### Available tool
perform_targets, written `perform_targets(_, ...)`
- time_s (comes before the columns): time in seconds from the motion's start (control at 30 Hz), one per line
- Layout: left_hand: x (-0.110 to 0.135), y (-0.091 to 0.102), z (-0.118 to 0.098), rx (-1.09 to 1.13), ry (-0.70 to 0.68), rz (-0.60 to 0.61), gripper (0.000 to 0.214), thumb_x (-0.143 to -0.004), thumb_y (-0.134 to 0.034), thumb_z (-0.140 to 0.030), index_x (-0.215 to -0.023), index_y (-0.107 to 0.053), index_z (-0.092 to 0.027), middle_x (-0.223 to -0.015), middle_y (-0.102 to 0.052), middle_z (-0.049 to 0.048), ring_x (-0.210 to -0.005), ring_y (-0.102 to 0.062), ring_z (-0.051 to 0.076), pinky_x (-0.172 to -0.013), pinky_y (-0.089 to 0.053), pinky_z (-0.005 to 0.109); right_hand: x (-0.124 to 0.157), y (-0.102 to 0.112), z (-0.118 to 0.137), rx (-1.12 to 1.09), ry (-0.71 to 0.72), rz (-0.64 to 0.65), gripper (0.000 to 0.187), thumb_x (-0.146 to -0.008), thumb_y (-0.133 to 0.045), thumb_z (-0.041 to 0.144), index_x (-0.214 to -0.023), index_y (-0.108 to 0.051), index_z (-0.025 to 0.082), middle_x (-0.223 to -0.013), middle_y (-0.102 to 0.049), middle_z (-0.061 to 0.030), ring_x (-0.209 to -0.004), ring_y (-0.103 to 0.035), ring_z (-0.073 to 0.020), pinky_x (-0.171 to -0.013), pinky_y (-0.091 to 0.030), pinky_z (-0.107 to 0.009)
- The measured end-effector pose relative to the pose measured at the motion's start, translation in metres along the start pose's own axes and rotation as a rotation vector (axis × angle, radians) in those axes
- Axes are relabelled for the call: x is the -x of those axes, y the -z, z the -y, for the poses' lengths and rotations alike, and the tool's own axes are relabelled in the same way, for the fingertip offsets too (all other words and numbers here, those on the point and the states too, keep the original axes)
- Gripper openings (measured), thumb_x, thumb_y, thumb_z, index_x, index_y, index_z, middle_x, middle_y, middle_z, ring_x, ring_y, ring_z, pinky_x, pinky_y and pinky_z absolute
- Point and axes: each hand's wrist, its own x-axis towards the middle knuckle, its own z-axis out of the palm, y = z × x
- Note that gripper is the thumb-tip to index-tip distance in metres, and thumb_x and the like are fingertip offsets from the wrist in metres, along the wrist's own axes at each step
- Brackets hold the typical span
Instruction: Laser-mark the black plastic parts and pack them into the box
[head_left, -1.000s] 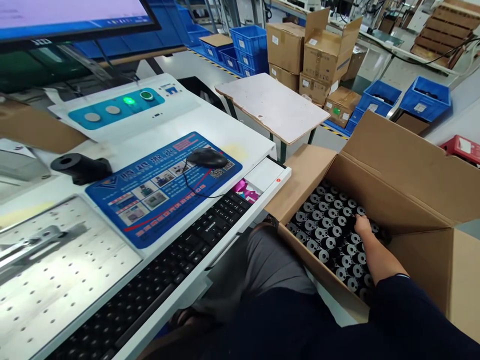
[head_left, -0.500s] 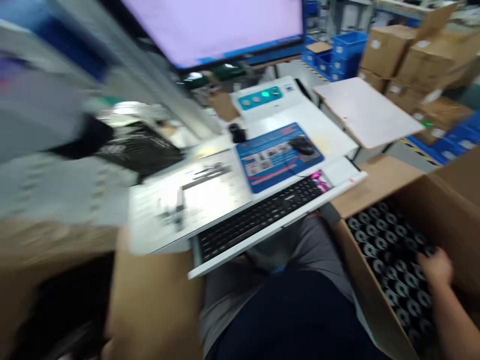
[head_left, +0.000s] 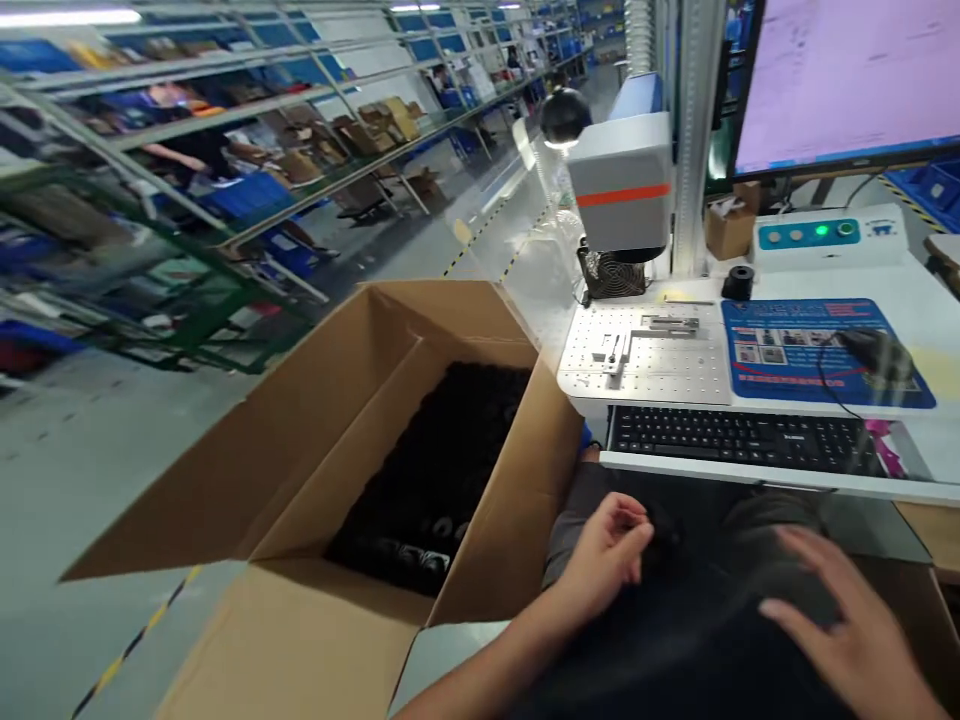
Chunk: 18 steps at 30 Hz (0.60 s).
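My left hand is above my lap, its fingers curled and thumb pressed in. At its fingertips is a small black part, blurred and hard to tell from the dark clothing behind it. My right hand is to the right, thumb and fingers spread, with nothing between them. Left of my left hand stands an open cardboard box with many black parts inside; a few show pale ring-shaped ends.
Ahead is a perforated metal plate with small fixtures, under a grey machine head. A keyboard lies on a pull-out tray, below a blue mouse pad and mouse. A black cylinder stands behind.
My view has swung left. My right hand has left the box of black parts on the right and is over my lap. My left hand has come up from the lower left.
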Motion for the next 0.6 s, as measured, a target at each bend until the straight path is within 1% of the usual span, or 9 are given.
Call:
perform_targets(0.1, 0.009, -0.005, -0.001, 0.040, -0.015, 0.189, 0.051, -0.085, -0.074, -0.062, -0.106, -0.054, -0.020, -0.105, -0.059, 0.0047, -0.049, -0.054, 0.007, -0.044, -0.037, 0.023, -0.024, -0.060, 0.033, -0.021, 0.140, 0.254, 0.076, -0.083, -0.080, 0.048, -0.152, -0.050, 0.037, -0.153, -0.055, -0.0091, -0.139, -0.055, -0.0375, -0.112, -0.053, -0.058)
perform_targets(0.13, 0.012, -0.003, -0.002, 0.037, -0.030, 0.238, 0.049, -0.088, -0.071, -0.061, -0.109, -0.054, -0.020, -0.106, -0.058, 0.0046, -0.051, -0.055, 0.007, -0.046, -0.039, 0.023, -0.029, -0.074, 0.042, -0.033, 0.163, 0.297, 0.074, -0.085, -0.079, 0.044, -0.153, -0.049, 0.035, -0.152, -0.056, -0.0099, -0.140, -0.055, -0.0363, -0.113, -0.052, -0.058)
perform_targets(0.2, 0.017, 0.006, -0.006, 0.000, -0.061, 0.295, 0.047, -0.094, -0.064, -0.061, -0.114, -0.053, -0.020, -0.105, -0.056, 0.0042, -0.055, -0.056, 0.008, -0.050, -0.041, 0.024, -0.036, -0.093, 0.056, -0.073, 0.189, 0.326, 0.062, -0.089, -0.074, 0.033, -0.147, -0.053, 0.031, -0.143, -0.061, -0.0112, -0.135, -0.058, -0.0334, -0.113, -0.051, -0.057)
perform_targets(0.27, 0.022, 0.017, -0.008, -0.055, -0.079, 0.303, 0.047, -0.098, -0.058, -0.062, -0.120, -0.053, -0.021, -0.107, -0.056, 0.0054, -0.057, -0.057, 0.009, -0.054, -0.044, 0.026, -0.041, -0.104, 0.063, -0.113, 0.201, 0.348, 0.055, -0.088, -0.071, 0.024, -0.141, -0.057, 0.029, -0.135, -0.065, -0.0114, -0.129, -0.060, -0.0307, -0.112, -0.051, -0.056)
perform_targets(0.33, 0.024, 0.028, -0.008, -0.104, -0.072, 0.318, 0.048, -0.101, -0.053, -0.062, -0.127, -0.053, -0.022, -0.116, -0.057, 0.0090, -0.061, -0.058, 0.010, -0.059, -0.047, 0.028, -0.046, -0.111, 0.068, -0.133, 0.194, 0.379, 0.058, -0.084, -0.071, 0.018, -0.139, -0.057, 0.027, -0.133, -0.065, -0.0111, -0.127, -0.060, -0.0294, -0.111, -0.051, -0.054)
perform_targets(0.4, 0.026, 0.037, -0.010, -0.120, -0.042, 0.352, 0.050, -0.102, -0.049, -0.061, -0.134, -0.051, -0.022, -0.128, -0.055, 0.0131, -0.067, -0.060, 0.012, -0.066, -0.051, 0.032, -0.051, -0.117, 0.073, -0.131, 0.174, 0.401, 0.059, -0.079, -0.072, 0.015, -0.136, -0.058, 0.026, -0.131, -0.065, -0.0107, -0.125, -0.059, -0.0287, -0.109, -0.052, -0.053)
perform_targets(0.47, 0.028, 0.043, -0.015, -0.153, -0.021, 0.389, 0.053, -0.103, -0.048, -0.059, -0.140, -0.048, -0.022, -0.130, -0.056, 0.0148, -0.073, -0.062, 0.015, -0.073, -0.054, 0.036, -0.056, -0.123, 0.076, -0.115, 0.158, 0.410, 0.056, -0.076, -0.074, 0.015, -0.130, -0.061, 0.025, -0.125, -0.065, -0.0101, -0.121, -0.060, -0.0286, -0.105, -0.054, -0.052)
perform_targets(0.53, 0.033, 0.048, -0.024, -0.236, -0.036, 0.405, 0.053, -0.101, -0.054, -0.054, -0.144, -0.048, -0.022, -0.119, -0.062, 0.0120, -0.078, -0.063, 0.019, -0.079, -0.053, 0.038, -0.059, -0.127, 0.079, -0.105, 0.164, 0.404, 0.055, -0.074, -0.074, 0.015, -0.127, -0.062, 0.025, -0.122, -0.066, -0.0099, -0.119, -0.060, -0.0291, -0.103, -0.054, -0.051)
perform_targets(0.6, 0.038, 0.054, -0.033, -0.298, -0.071, 0.387, 0.055, -0.097, -0.063, -0.047, -0.144, -0.049, -0.021, -0.099, -0.065, 0.0061, -0.078, -0.063, 0.021, -0.077, -0.052, 0.037, -0.057, -0.128, 0.080, -0.102, 0.174, 0.394, 0.054, -0.075, -0.074, 0.017, -0.127, -0.061, 0.026, -0.123, -0.066, -0.0100, -0.120, -0.061, -0.0303, -0.104, -0.054, -0.053)
